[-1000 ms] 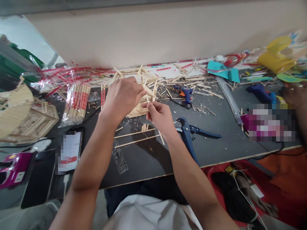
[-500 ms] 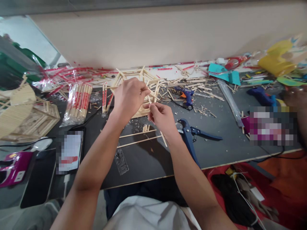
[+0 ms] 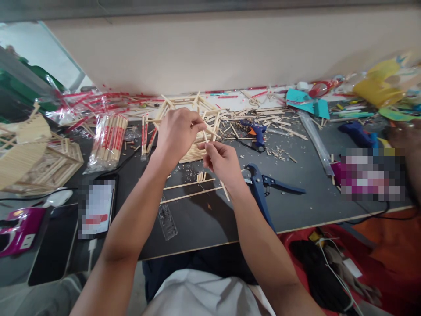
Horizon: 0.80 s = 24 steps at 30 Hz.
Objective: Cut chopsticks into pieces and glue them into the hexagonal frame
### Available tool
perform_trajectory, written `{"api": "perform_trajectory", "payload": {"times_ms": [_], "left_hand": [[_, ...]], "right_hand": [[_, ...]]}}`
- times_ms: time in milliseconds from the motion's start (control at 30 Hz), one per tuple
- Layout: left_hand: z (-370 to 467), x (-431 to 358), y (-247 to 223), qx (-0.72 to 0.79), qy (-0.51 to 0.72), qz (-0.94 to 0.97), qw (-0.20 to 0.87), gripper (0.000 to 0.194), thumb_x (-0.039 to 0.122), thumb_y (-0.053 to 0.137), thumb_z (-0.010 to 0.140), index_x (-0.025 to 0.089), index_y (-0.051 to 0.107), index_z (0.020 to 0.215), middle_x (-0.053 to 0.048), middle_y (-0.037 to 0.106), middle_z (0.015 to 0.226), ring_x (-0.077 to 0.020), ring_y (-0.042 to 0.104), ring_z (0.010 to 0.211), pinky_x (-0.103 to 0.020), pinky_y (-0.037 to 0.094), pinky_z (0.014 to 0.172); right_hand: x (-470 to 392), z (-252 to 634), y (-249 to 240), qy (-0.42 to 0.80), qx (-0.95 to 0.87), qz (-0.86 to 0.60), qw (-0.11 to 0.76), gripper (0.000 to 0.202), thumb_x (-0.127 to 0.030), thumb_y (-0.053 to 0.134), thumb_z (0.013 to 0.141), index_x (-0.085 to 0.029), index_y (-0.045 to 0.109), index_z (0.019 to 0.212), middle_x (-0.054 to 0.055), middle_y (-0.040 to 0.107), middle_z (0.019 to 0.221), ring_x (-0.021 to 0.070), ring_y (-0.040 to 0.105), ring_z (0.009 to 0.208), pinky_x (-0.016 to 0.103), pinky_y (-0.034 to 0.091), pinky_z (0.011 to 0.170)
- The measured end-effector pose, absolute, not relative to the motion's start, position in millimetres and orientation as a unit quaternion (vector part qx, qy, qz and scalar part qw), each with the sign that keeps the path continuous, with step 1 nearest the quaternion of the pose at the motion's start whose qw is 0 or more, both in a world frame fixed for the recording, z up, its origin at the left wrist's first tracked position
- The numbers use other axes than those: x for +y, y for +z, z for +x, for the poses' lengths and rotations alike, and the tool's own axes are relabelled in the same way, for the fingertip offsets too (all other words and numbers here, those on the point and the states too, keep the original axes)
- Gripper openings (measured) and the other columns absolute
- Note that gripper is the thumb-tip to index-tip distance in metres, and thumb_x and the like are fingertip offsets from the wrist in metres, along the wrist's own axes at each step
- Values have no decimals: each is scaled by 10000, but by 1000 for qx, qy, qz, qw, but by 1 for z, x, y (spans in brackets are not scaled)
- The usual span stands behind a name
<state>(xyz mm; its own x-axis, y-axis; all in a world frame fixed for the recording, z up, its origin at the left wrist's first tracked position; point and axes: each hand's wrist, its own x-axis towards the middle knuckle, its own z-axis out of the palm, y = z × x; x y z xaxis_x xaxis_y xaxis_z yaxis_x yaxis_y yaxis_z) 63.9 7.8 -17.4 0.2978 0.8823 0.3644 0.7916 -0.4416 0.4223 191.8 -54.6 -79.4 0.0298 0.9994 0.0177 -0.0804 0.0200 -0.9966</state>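
Bare forearms (no sleeves showing), white shirt (image 3: 210, 294), dark blue trousers (image 3: 197, 261)

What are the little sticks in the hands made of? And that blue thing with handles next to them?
The thin sticks pinched by the left hand and right hand look like bare pale wood or bamboo: matte, tan, straight-cut ends. The blue cutter looks like painted metal or hard plastic: smooth, evenly blue, slightly shiny. The pictures leave open which.
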Motion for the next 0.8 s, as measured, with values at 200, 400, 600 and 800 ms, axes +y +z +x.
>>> {"api": "perform_trajectory", "payload": {"times_ms": [200, 400, 600, 800], "left_hand": [[63, 9, -19, 522, 289, 798, 88, 150, 271, 633, 869, 244, 779, 853, -39, 755, 855, -216, 664, 839, -377, 506, 870], [61, 13, -20, 526, 290, 794, 100, 174, 163, 628, 835, 219, 782, 894, -38, 773, 902, -208, 692, 900, -345, 501, 908], [60, 12, -19, 525, 278, 798, 95, 186, 197, 600, 857, 243, 772, 912, -26, 772, 939, -207, 691, 935, -347, 502, 936], [62, 11, -17, 540, 279, 787, 102, 171, 249, 601, 871, 241, 750, 957, -30, 770, 925, -210, 683, 905, -353, 507, 914]], "right_hand": [[-54, 192, -79, 503, -475, -488, 532, 269, -327, 517, 923, -150, 719, 902, -60, 541, 465, 61, 428, 409, 217, 311, 445], [-55, 192, -79, 492, -474, -503, 530, 281, -325, 506, 920, -149, 724, 913, -60, 542, 459, 62, 425, 403, 215, 313, 448], [-55, 192, -75, 489, -481, -506, 523, 291, -324, 498, 917, -145, 728, 900, -68, 520, 445, 63, 419, 402, 216, 316, 450], [-55, 191, -76, 481, -489, -507, 522, 292, -330, 502, 915, -153, 734, 895, -63, 521, 455, 71, 433, 420, 218, 319, 453]]}}
